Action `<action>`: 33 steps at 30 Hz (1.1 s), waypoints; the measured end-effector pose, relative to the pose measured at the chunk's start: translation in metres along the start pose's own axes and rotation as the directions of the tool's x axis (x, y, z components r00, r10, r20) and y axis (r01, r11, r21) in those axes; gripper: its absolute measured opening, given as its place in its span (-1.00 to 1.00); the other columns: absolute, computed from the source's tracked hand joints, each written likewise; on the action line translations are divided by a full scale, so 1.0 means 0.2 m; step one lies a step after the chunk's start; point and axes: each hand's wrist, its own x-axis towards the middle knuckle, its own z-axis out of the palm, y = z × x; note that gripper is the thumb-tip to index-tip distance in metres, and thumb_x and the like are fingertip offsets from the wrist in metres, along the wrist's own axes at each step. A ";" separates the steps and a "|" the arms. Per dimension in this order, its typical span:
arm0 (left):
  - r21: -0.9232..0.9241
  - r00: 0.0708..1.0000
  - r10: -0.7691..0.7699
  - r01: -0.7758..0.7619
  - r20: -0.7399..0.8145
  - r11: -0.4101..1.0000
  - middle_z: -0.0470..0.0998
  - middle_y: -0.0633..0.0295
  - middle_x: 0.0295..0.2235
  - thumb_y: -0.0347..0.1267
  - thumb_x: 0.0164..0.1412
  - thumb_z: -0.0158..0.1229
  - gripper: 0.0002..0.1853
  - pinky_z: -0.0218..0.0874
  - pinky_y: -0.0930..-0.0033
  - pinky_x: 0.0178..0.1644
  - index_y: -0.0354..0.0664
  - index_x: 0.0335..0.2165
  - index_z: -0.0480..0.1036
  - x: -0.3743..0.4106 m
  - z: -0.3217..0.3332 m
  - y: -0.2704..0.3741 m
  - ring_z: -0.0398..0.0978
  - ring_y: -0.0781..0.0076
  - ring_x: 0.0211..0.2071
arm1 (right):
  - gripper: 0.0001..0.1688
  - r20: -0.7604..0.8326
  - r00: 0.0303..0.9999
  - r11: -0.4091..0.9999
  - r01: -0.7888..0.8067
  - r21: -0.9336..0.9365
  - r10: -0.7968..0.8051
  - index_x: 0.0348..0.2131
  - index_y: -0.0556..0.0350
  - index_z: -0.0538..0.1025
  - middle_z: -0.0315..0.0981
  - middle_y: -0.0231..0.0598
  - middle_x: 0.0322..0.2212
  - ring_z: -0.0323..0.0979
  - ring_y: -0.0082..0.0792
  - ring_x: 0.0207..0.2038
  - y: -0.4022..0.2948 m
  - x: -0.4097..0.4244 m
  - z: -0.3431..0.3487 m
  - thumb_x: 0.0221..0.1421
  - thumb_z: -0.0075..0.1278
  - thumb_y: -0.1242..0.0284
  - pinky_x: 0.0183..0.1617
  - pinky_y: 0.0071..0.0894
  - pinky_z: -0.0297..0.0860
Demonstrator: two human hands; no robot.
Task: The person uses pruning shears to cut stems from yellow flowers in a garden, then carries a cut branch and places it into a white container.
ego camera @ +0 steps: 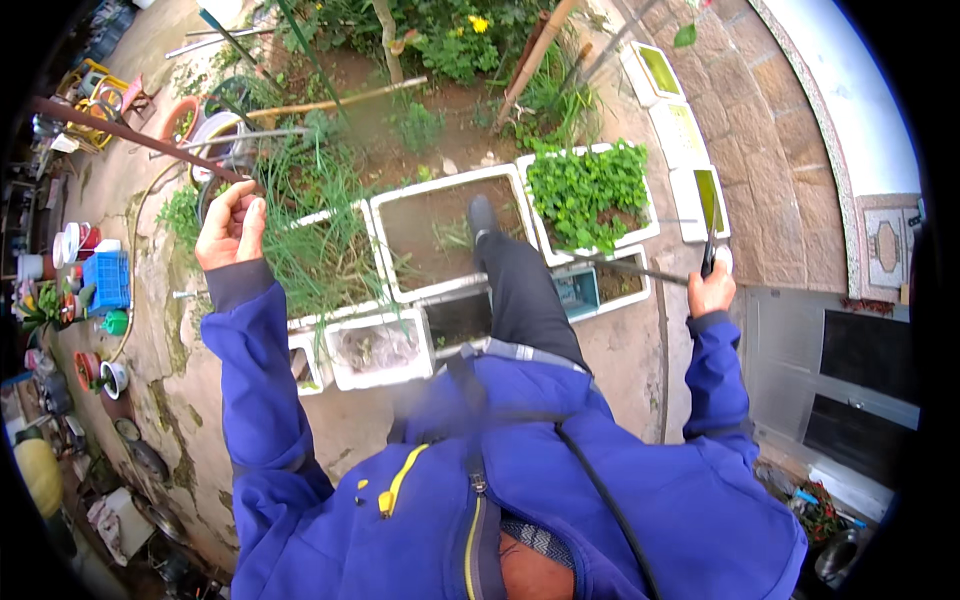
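Note:
My left hand [231,229] is raised with curled fingers beside a rusty rod [139,139] that slants in from the left. The rod meets my fingertips in the view; whether I grip it cannot be told. Below this hand grow long green onion-like leaves [319,251]. My right hand [712,291] is closed around a dark pointed hand tool [708,251], whose exact kind is unclear. A long dark rod [637,268] runs leftward from the same hand. My foot, in a dark shoe [482,216], is over a white-rimmed soil box [448,180].
A white box of leafy green plants [589,193] stands right of my leg. Narrow white planters [679,135] line the stone wall [765,150]. Bamboo poles [536,60] rise from the bed. Flowerpots [114,379] and a blue crate [111,281] stand at left, near a hose [135,247].

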 end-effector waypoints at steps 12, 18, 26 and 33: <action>0.011 0.992 0.109 -0.108 -0.064 0.994 0.24 0.05 0.14 -0.31 0.10 0.20 -0.31 0.21 0.29 0.00 -0.18 0.16 0.12 1.42 0.12 -0.19 0.32 0.25 0.06 | -0.75 0.222 0.975 0.999 -0.025 -0.026 0.030 -0.59 0.33 0.31 0.31 0.26 -0.66 0.32 0.31 -0.49 0.05 0.14 0.00 -0.36 0.01 0.51 -0.40 0.10 0.22; -0.165 1.000 -0.028 0.029 0.008 0.986 0.56 0.19 -0.35 -0.29 0.08 0.21 -0.48 0.27 0.29 -0.19 -0.22 0.00 0.31 1.99 0.39 0.05 0.51 0.31 -0.26 | -0.72 0.220 0.965 0.988 -0.124 -0.095 0.142 -0.66 0.35 0.30 0.29 0.23 -0.67 0.29 0.29 -0.48 0.16 0.10 0.05 -0.48 0.03 0.52 -0.36 0.09 0.20; -0.211 0.936 0.034 -0.114 -0.350 0.971 0.31 0.29 -0.72 -0.11 0.07 0.17 -0.62 0.00 0.43 -0.70 -0.25 -0.44 0.43 2.02 0.59 -0.13 0.20 0.53 -0.77 | -0.66 0.429 0.865 0.965 -0.219 -0.142 0.260 -0.70 0.35 0.33 0.31 0.26 -0.66 0.30 0.27 -0.49 0.02 0.27 -0.03 -0.54 0.14 0.47 -0.40 0.03 0.21; -0.375 0.994 0.021 -0.061 -0.110 0.925 0.06 0.34 -0.61 -0.33 0.19 -0.21 -0.84 -0.10 0.45 -0.59 -0.12 -0.49 0.19 2.00 0.45 -0.01 0.05 0.48 -0.61 | -0.68 0.537 0.738 0.912 -0.338 -0.231 0.409 -0.71 0.39 0.34 0.30 0.11 -0.76 0.34 -0.02 -0.64 -0.02 0.42 -0.03 -0.47 0.14 0.48 -0.49 -0.11 0.25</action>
